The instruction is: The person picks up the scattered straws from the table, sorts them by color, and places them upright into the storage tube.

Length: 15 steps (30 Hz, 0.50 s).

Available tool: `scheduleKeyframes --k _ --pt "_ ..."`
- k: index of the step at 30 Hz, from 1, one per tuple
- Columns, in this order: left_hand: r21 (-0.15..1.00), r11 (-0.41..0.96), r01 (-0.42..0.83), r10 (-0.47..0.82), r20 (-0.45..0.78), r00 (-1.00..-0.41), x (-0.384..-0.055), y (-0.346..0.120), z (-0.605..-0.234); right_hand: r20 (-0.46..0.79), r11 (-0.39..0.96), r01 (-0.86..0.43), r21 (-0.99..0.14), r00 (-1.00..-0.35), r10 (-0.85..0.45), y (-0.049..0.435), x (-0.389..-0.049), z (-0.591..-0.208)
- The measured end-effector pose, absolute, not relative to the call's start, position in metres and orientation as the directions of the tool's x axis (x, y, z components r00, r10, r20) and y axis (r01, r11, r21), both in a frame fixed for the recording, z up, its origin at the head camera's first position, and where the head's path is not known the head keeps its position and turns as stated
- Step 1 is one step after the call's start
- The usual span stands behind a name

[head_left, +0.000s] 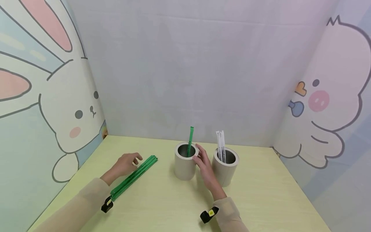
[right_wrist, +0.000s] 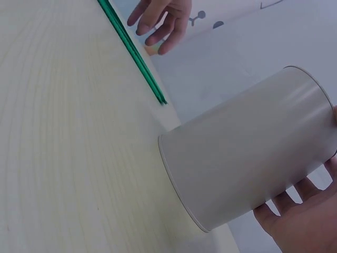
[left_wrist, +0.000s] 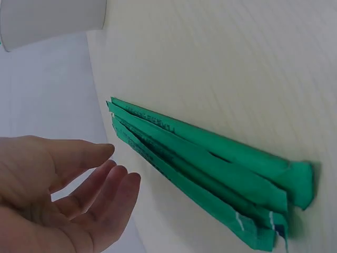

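Several long, thin green wrapped packets (head_left: 134,177) with dark print lie in a bundle on the table at the left. My left hand (head_left: 126,163) is just above and beside them, thumb and fingers apart and loosely bent, holding nothing; the left wrist view shows a gap between its fingertips and the packets (left_wrist: 195,163). My right hand (head_left: 207,169) holds a light grey cylindrical canister (head_left: 184,169) by its right side, thumb and fingers at the rim. The canister (right_wrist: 242,153) stands upright, and one green packet (head_left: 190,140) sticks up out of it.
A second grey canister (head_left: 224,174) stands right of the first, close to my right hand, with a few white printed packets (head_left: 221,145) upright in it. A plain backdrop (head_left: 191,80) rises behind the pale table (head_left: 162,206); cartoon-printed panels flank it.
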<state>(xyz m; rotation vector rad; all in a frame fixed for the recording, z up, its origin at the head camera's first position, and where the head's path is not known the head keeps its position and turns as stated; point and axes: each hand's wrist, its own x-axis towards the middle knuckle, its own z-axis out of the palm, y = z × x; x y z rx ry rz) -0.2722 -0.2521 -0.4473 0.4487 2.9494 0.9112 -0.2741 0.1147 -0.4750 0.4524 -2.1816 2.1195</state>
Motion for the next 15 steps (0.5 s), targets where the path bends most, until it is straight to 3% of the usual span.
scheduleKeyframes --k 15 --pt "0.490 0.842 0.225 0.263 -0.009 -0.965 -0.277 -0.258 -0.463 0.231 -0.005 -0.233 -0.972 -0.961 -0.154 0.114 -0.275 -0.477"
